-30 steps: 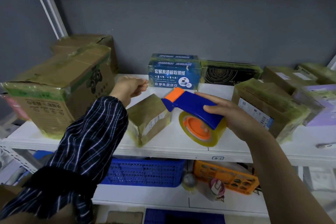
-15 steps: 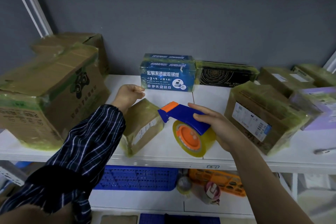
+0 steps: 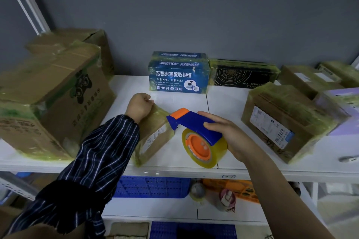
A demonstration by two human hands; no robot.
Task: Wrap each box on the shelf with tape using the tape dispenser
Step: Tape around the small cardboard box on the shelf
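- Lower foreground: a dark plaid sleeve [image 3: 93, 161] is seen rising from the lower left; a blue basket [image 3: 153, 186] and an orange basket [image 3: 242, 190], both of perforated plastic, are shown on the level beneath.
- Centre, at the front edge of the white shelf [image 3: 229, 99]: the small box [image 3: 155, 136], brown cardboard under glossy yellowish tape with a white label on its right face, is set on the board. Its long axis runs from the front edge toward the back.
- Just right of it: the tape dispenser [image 3: 194, 124], hard blue plastic with an orange nose and hub and a clear yellow roll, is gripped by the right hand [image 3: 233, 137], fingers curled over the handle. The nose is pointed up-left at the box's right face; contact cannot be told.
- Key relation: the box lies left of the right hand's fingers, with the dispenser between them, so tape would probably be drawn across the box's short side.
- At the box's far upper end: the left hand [image 3: 139, 106] is placed, fingers curled over the edge to steady it.
- Middle distance: a large crumpled carton [image 3: 58, 99] at left and a labelled box [image 3: 281, 122] at right, both film-covered.
- Rear, against the grey wall [image 3: 194, 15]: a blue box [image 3: 178, 75] and a black box [image 3: 240, 75], side by side.
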